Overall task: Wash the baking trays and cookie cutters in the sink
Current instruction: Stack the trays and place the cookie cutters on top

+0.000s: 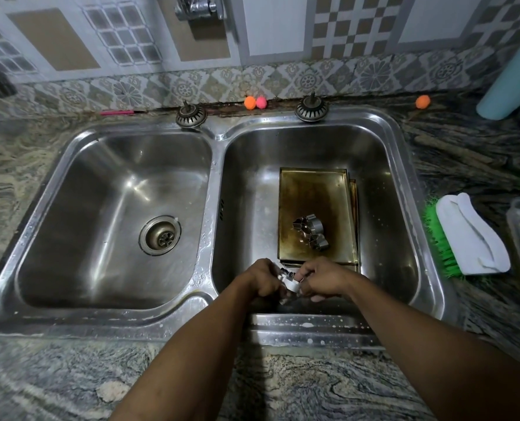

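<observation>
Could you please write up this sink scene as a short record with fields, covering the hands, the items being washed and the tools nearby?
left hand: gripping a metal cookie cutter
right hand: gripping the same cutter
baking trays: stacked in the right basin, top tray stained brown
other cookie cutters: lying on the top tray
left basin: holds no dishes
scrub brush: on the counter right of the sink, green bristles
tap water: none visible

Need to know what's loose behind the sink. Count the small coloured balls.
3: an orange ball touching a pink ball behind the sink divider, and another orange ball farther right. Others may be hidden.
</observation>
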Demonstrator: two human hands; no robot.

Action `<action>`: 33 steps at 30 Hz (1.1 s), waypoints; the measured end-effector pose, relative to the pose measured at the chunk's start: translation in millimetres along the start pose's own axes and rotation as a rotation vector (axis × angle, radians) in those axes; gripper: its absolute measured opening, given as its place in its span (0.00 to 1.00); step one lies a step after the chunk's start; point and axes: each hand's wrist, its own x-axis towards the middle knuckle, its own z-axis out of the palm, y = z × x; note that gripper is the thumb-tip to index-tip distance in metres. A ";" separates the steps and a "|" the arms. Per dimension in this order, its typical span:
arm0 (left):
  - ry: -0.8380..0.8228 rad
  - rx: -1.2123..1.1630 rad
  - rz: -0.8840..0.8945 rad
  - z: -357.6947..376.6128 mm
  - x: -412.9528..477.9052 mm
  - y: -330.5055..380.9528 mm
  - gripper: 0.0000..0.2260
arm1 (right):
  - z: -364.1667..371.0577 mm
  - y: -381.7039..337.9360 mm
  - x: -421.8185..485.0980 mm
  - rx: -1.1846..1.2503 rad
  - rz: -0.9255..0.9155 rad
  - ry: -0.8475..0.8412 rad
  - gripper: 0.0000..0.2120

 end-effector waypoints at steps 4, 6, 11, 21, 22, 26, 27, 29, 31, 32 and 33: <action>-0.006 -0.107 0.041 -3.5 -16.5 8.1 0.21 | -6.4 -7.9 -13.5 -0.014 -0.030 0.029 0.12; -0.029 -0.159 0.046 -7.2 -29.8 15.3 0.22 | -11.5 -14.3 -23.4 -0.025 -0.038 0.013 0.11; -0.033 -0.218 0.113 -28.7 -54.8 48.0 0.23 | -34.2 -38.6 -44.6 -0.077 -0.118 0.052 0.10; 0.252 -0.179 0.260 -43.8 -14.3 108.6 0.21 | -83.9 -84.4 -5.7 -0.114 -0.248 0.380 0.08; 0.242 -0.199 0.262 -41.5 -7.2 110.0 0.20 | -87.3 -83.8 1.1 -0.108 -0.238 0.389 0.09; 0.219 -0.133 0.327 -33.7 5.7 109.3 0.21 | -93.0 -72.4 25.7 -0.019 -0.210 0.416 0.11; 0.238 -0.077 0.351 -32.5 5.3 108.7 0.22 | -93.4 -69.0 30.1 0.013 -0.206 0.424 0.11; 0.290 -0.008 0.394 -30.1 4.5 106.9 0.25 | -94.2 -64.1 34.8 0.054 -0.198 0.427 0.11; 0.354 0.013 0.394 -30.0 8.5 106.5 0.32 | -96.1 -60.2 37.8 0.070 -0.191 0.429 0.12; 0.382 0.006 0.369 -30.5 13.3 105.3 0.32 | -97.8 -57.4 40.9 0.079 -0.191 0.455 0.13; 0.378 -0.038 0.317 -31.9 15.2 105.7 0.29 | -99.4 -54.1 42.8 0.088 -0.194 0.494 0.14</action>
